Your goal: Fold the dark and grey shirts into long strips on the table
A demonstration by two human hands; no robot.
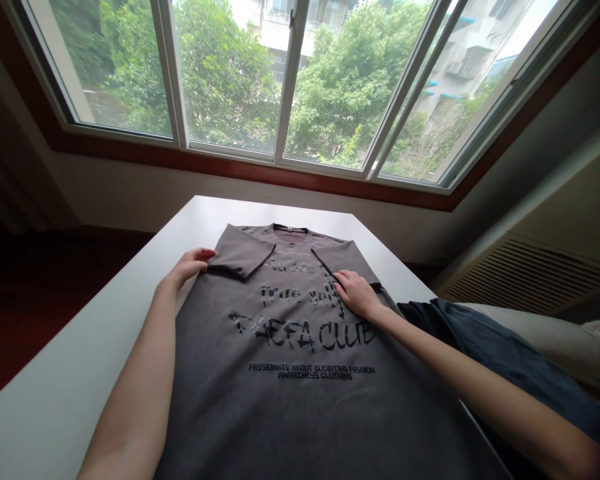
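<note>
A dark grey T-shirt (300,413) with black lettering lies front up, its collar toward the window. Both sleeves are folded inward over the chest. My left hand (190,265) is at the folded edge of the left sleeve (243,252), fingertips touching the cloth and thumb a little apart below them. On the folded right sleeve (353,259) rests my right hand (359,293), palm down with fingers stretched out near the sleeve's hem. Part of the lettering is hidden by the sleeves and my right hand.
The shirt lies on a white table (105,333) whose far end faces a wide window (280,87). Dark blue cloth (490,347) lies to the right, beside a pale padded surface (535,330). A slatted vent panel (510,267) stands at the right wall.
</note>
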